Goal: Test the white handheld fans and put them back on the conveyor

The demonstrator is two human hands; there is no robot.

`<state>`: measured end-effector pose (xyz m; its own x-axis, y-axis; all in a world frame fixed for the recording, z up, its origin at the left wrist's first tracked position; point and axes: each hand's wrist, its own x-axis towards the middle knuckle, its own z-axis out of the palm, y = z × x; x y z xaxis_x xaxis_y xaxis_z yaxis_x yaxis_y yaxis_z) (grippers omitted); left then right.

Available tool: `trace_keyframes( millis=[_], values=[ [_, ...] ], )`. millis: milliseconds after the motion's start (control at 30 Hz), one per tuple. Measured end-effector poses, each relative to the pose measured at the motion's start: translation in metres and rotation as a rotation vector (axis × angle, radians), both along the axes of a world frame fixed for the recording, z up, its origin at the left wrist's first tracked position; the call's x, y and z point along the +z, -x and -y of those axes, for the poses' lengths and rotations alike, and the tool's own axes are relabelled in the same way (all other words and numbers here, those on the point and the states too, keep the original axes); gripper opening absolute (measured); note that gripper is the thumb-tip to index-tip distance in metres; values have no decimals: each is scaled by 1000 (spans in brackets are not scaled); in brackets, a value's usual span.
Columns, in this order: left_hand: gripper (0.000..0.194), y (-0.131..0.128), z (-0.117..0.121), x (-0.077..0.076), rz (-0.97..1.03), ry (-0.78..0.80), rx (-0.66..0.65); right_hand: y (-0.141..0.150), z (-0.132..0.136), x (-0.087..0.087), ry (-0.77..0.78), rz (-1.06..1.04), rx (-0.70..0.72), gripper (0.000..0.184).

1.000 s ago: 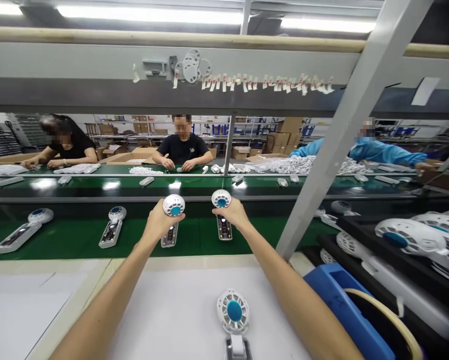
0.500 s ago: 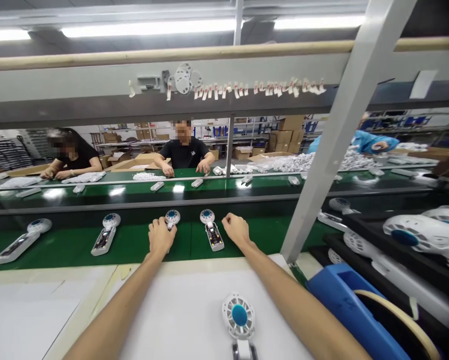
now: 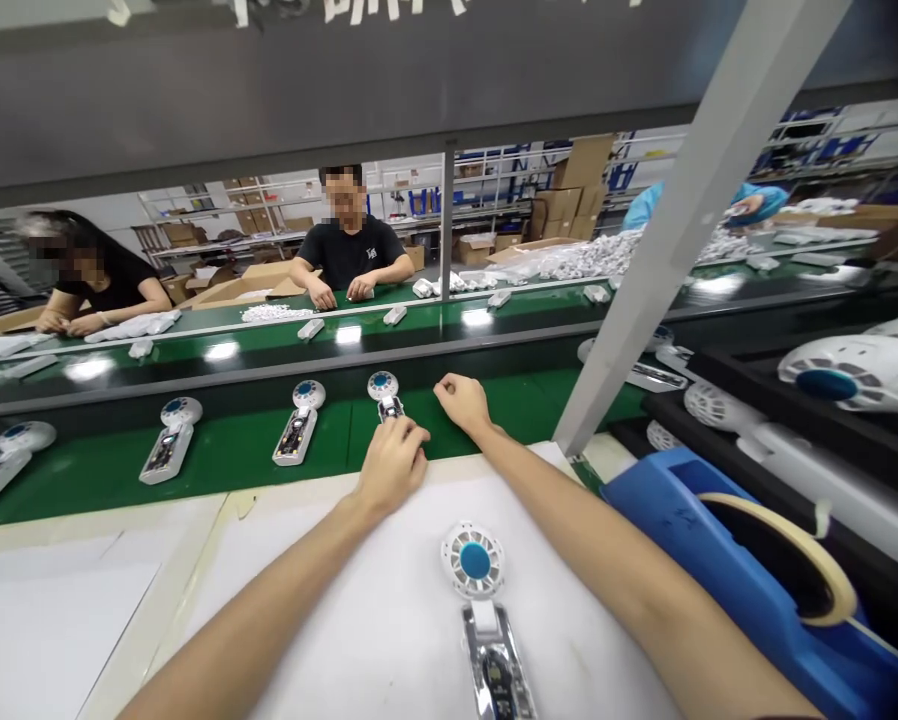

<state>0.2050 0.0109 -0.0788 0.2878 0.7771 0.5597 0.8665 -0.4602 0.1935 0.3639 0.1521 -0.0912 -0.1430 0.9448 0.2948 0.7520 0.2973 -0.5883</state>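
Observation:
On the green conveyor belt [image 3: 216, 470] just past the white table lies a white hand-held fan [image 3: 382, 385] with a blue hub. My left hand [image 3: 393, 462] covers its handle, fingers bent and pressed onto it. Just to the right my right hand [image 3: 460, 400] rests on the belt in a loose fist with nothing visible in it. Left of them a second fan [image 3: 299, 425] lies on the belt, untouched. A third fan [image 3: 475, 562] lies on the white table [image 3: 329, 620] between my forearms, its open handle pointing towards me.
Two more fans [image 3: 170, 440] lie further left on the belt. A blue tape dispenser [image 3: 689, 530] and black trays of fans [image 3: 831, 385] stand at the right. A slanted grey post [image 3: 644, 280] rises beside my right hand. People work at the far belt.
My left hand let go of the left fan and moved onto the handle of the right one. My right hand stays curled beside it. The view has tipped downward.

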Motion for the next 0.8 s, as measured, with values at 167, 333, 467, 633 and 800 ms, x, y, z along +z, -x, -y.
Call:
trace_keyframes(
  millis=[167,333,467,633,800],
  values=[
    [19,1,2,-2,-18,38,-84,1,-2,-3,-1,-24,14,30],
    [19,2,0,0,-8,61,-95,3,-1,-2,-13,-33,24,32],
    [19,0,-1,0,2,60,-104,4,3,0,-39,-21,38,32],
    [18,1,-2,-1,8,79,-117,4,4,-1,-37,-8,44,33],
    [18,3,-2,0,4,107,-124,6,2,0,-16,-17,47,30]
  ],
)
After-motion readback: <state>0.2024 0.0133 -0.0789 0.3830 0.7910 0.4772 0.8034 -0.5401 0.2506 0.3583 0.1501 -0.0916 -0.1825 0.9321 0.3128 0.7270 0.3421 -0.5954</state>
